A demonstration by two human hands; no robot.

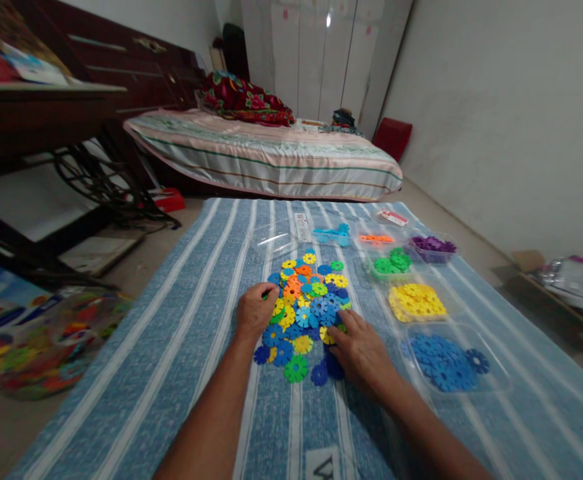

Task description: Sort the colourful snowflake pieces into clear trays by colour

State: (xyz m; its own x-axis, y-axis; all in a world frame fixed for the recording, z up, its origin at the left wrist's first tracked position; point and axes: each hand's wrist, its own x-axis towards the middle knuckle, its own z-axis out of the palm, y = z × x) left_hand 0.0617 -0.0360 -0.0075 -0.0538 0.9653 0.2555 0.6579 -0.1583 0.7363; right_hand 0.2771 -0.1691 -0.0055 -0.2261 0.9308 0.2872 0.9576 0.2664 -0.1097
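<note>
The left hand (257, 310), left of the frame's centre, has thumb and forefinger pinching a small, dark green plastic piece (265, 295); the right hand (364, 347), just right of centre, bends its fingers over the edge of the pile, and whether they grip anything cannot be told. Across the upper middle of the frame lies a bed (271, 157) with a pale striped sheet. Below it, filling the lower middle, is a counter (171, 347) under a blue cloth with white stripes. At the frame's centre, between the two hands, spreads a loose pile of flat, flower-shaped plastic pieces (325, 308) in blue, yellow, orange and green. Right of it, a large clear plastic box (494, 367) holds blue flower-shaped pieces (438, 360); above that, a smaller clear plastic box (454, 303) holds yellow pieces (416, 301). Farther up are containers of purple pieces (434, 245), green pieces (396, 261), light blue pieces (336, 233) and orange pieces (377, 239). Smallest are the single discs at the pile's lower edge: a bright green disc (296, 368) and, right of it, a dark blue disc (320, 375).
</note>
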